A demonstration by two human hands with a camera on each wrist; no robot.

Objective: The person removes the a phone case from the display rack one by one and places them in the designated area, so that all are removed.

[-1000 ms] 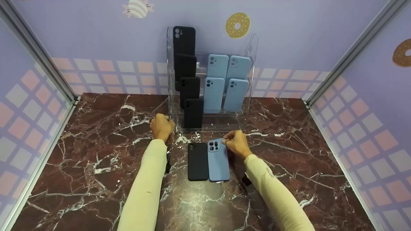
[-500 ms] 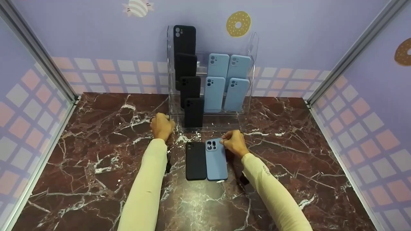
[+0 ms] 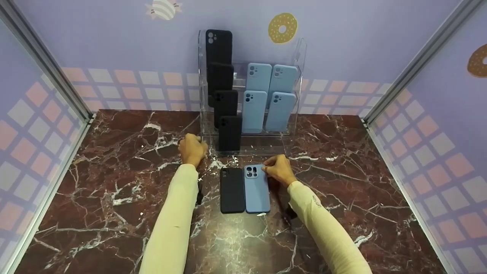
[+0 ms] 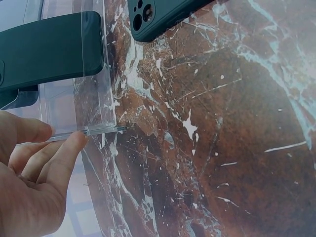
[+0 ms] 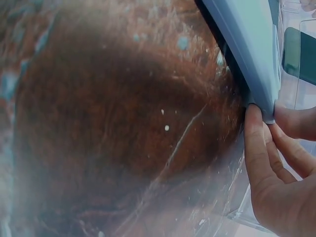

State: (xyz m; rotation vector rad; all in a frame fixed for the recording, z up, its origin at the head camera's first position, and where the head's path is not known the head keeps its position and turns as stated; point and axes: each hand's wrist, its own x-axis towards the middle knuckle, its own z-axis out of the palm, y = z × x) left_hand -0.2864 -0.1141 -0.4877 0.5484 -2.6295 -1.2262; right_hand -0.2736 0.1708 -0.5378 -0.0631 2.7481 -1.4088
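Note:
My left hand (image 3: pixel 192 149) pinches the side panel of a clear acrylic display stand (image 3: pixel 262 141) at its front left corner; the left wrist view shows the panel's edge (image 4: pixel 101 130) between thumb and fingers. With my right hand (image 3: pixel 280 169) I hold the upper right corner of a blue phone case (image 3: pixel 257 192), thumb on one face and fingers at the underside in the right wrist view. That case lies on the marble-patterned tabletop, its camera cutouts toward the stand. Close along its left side lies a black phone case (image 3: pixel 232 194).
On the stand's steps, several black phone cases (image 3: pixel 230 135) lean in a column at the left. Several light blue phone cases (image 3: pixel 254 112) stand in two columns to the right. Purple printed walls (image 3: pixel 342 45) enclose the tabletop (image 3: pixel 125 167) behind and at both sides.
The blue phone case and the black one beside it have shifted slightly left, my right hand moving with them. My left hand stays at the stand's corner.

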